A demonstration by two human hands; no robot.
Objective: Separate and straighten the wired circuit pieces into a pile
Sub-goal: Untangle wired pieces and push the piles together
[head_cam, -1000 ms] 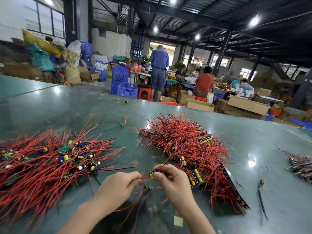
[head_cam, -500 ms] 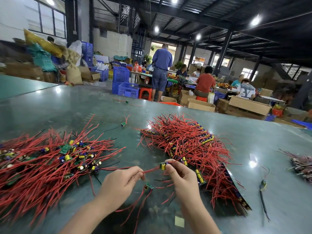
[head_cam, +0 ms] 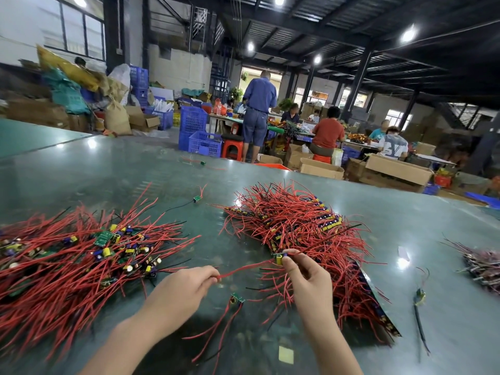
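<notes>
The right hand (head_cam: 305, 277) pinches a small board (head_cam: 279, 257) between thumb and fingertips, while the left hand (head_cam: 184, 286) pinches the far end of its red wire (head_cam: 243, 269), so the wire runs nearly taut between them, at about 9 o'clock from the board; holding both ends this way looks meant to pull the kinks out before the piece is laid down. The board sits at the near edge of the right pile (head_cam: 297, 228), whose wires lie crossed and look unsorted. The left pile (head_cam: 67, 255), at 9 o'clock from the hands, has wires fanned more evenly, so it is probably where finished pieces go. A loose piece (head_cam: 237, 299) lies on the table (head_cam: 433, 212) just below the stretched wire, between the wrists. Open tabletop lies between the two piles, giving the left hand room to carry the piece across, though the loose piece's wires could snag. A stray piece (head_cam: 419, 296) lies at 3 o'clock, well apart. The table's far edge is well beyond both piles.
</notes>
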